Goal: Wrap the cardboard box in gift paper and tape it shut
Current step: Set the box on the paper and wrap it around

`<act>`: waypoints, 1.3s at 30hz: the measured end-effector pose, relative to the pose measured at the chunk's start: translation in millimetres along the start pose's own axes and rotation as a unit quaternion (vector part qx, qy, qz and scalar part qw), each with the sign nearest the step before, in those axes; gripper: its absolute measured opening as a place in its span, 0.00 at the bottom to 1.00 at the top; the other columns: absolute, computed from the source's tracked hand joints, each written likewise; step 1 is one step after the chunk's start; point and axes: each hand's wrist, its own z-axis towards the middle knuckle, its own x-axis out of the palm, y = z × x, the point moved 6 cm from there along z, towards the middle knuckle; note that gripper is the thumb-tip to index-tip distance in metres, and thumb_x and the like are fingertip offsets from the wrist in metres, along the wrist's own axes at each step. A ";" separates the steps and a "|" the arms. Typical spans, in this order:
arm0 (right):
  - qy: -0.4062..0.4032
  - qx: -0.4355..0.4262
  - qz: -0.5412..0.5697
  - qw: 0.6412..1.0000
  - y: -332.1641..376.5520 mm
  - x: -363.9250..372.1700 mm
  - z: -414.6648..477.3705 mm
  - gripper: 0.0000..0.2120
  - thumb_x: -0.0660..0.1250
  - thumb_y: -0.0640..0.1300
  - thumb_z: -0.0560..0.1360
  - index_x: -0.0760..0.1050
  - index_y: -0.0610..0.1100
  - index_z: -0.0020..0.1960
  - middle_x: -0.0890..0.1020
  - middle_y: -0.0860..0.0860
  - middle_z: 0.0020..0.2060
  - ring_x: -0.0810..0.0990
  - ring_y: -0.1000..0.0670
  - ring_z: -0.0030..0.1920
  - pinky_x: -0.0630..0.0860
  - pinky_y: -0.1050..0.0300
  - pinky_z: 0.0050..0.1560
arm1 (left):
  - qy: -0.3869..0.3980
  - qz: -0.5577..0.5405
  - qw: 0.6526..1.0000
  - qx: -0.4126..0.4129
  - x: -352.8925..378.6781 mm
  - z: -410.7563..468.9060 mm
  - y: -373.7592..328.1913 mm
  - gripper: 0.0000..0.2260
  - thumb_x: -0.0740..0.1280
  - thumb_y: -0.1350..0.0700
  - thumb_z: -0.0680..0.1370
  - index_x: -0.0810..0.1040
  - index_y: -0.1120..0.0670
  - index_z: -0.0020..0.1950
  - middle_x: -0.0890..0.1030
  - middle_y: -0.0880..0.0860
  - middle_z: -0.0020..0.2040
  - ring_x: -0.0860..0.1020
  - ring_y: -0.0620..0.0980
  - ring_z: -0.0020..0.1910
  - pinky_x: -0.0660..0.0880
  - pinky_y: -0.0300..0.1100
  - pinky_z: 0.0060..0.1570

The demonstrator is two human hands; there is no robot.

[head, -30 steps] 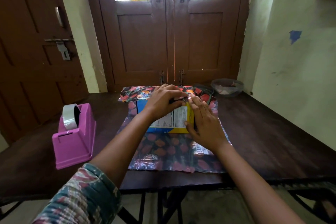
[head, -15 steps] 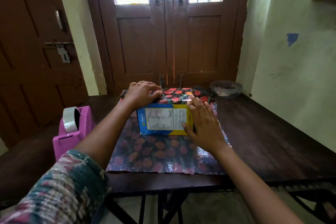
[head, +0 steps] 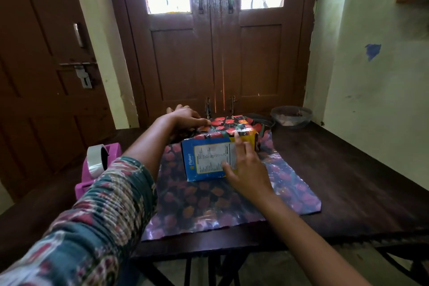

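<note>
The cardboard box (head: 209, 160) lies mid-bench (head: 348, 169) on the gift paper (head: 209, 204), long axis 9-to-3 — the left hand (head: 185, 118) presses the far flap down at 11 o'clock, the right hand (head: 246, 169) rests with fingers spread flat on the label — and the loose flap at 6 o'clock is nearer the right.

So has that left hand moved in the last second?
Yes. The left hand slid leftward, from the top middle of the cardboard box to its far left corner.
</note>
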 end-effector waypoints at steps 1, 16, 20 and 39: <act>0.001 0.006 0.007 1.000 -0.5 1.0 -1.0 0.36 0.61 0.54 0.77 0.45 0.46 0.76 0.63 0.46 0.66 0.68 0.47 0.64 0.75 0.52 0.54 | 0.004 -0.010 1.000 -0.004 -1.6 1.9 0.1 0.22 0.57 0.35 0.76 0.78 0.48 0.59 0.73 0.53 0.61 0.66 0.54 0.65 0.59 0.55 0.65; 0.136 0.215 0.290 0.923 -40.5 -19.9 38.6 0.22 0.60 0.59 0.76 0.73 0.43 0.61 0.78 0.44 0.57 0.76 0.46 0.54 0.72 0.51 0.57 | 0.203 -0.459 0.864 -0.041 47.5 -66.4 14.7 0.20 0.55 0.42 0.79 0.74 0.57 0.43 0.78 0.51 0.28 0.75 0.43 0.23 0.73 0.34 0.25; 0.250 0.278 0.359 0.855 -42.2 -5.9 43.2 0.21 0.65 0.60 0.69 0.73 0.47 0.55 0.79 0.44 0.55 0.78 0.42 0.56 0.74 0.43 0.59 | 0.232 -0.531 0.812 -0.064 78.8 -76.1 25.9 0.36 0.61 0.29 0.66 0.74 0.58 0.59 0.81 0.59 0.50 0.81 0.52 0.41 0.78 0.44 0.42; 0.433 0.082 -0.038 0.897 24.9 -32.6 96.4 0.23 0.57 0.34 0.78 0.64 0.45 0.72 0.67 0.47 0.70 0.65 0.45 0.69 0.65 0.53 0.65 | -0.184 -0.165 0.969 -0.011 4.7 -106.6 39.6 0.18 0.75 0.57 0.69 0.71 0.50 0.53 0.72 0.54 0.58 0.73 0.51 0.56 0.75 0.46 0.50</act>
